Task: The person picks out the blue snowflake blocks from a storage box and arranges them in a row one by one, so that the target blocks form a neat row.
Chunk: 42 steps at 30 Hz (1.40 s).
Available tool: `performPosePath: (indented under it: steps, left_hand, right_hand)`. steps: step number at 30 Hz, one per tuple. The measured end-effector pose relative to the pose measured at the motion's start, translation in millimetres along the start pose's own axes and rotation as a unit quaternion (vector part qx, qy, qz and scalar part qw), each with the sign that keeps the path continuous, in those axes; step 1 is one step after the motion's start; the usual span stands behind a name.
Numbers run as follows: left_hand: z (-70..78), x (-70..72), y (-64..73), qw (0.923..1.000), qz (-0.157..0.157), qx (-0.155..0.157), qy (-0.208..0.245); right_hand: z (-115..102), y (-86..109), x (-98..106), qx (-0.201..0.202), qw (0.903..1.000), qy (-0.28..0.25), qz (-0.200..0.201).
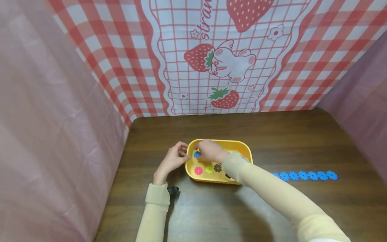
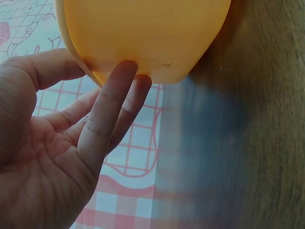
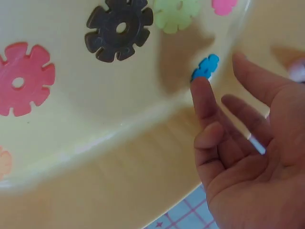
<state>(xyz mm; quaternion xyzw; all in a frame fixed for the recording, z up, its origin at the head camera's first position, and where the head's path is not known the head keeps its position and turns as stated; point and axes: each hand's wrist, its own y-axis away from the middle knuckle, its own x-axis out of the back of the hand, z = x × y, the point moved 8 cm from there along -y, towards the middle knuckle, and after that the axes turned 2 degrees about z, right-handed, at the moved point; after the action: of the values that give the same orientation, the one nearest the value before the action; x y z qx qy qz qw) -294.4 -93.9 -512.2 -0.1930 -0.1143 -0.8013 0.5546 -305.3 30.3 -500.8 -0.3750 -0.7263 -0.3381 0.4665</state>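
Observation:
My left hand [image 1: 173, 159] grips the left end of a yellow plastic basin [image 1: 211, 180]. In the left wrist view its thumb goes over the rim while fingertips [image 2: 125, 69] press the outer wall. My right hand [image 1: 211, 151] reaches down inside the basin's left part. A blue notched plastic disc [image 3: 206, 67] stands tilted near the basin wall, and one right fingertip [image 3: 202, 86] touches its edge; the other fingers are spread apart from it. Lying on the basin floor are a pink disc [image 1: 198, 170], a lime-green disc [image 1: 209, 169] and a dark brown disc [image 1: 217, 168].
A row of joined blue discs [image 1: 312, 175] lies on the brown wooden table [image 1: 290, 141] to the right, its left end hidden by my right sleeve. In the right wrist view a red disc [image 3: 26, 78] is also in the basin. A strawberry-print cloth [image 1: 211, 80] hangs behind.

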Motion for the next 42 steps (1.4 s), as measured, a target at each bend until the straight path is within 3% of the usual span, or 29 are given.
performPosePath:
  steps: [10,18,27,32,42]
  left_hand:
    - [-0.3,-0.5,-0.5,1.0000,0.001,0.000,0.002]
    - [0.9,-0.8,-0.3,1.0000,0.002,0.005,0.002]
    - [-1.4,-2.1,-0.2,1.0000,0.002,0.001,-0.002]
    - [-1.3,-3.6,0.5,1.0000,0.002,0.004,0.003]
    - [-1.1,-2.0,1.0,1.0000,0.003,0.004,0.005]
  right_hand:
    - [2.7,-5.1,-8.7,-0.043,0.9973,0.045,0.038]
    - [2.9,-5.7,-15.3,-0.053,0.9933,0.084,0.058]
    - [8.8,-5.3,-17.5,-0.087,0.9943,0.045,0.043]
    - [10.4,-1.1,-14.6,-0.085,0.9950,0.034,0.041]
    - [12.5,9.7,7.7,-0.080,0.9951,0.011,0.058]
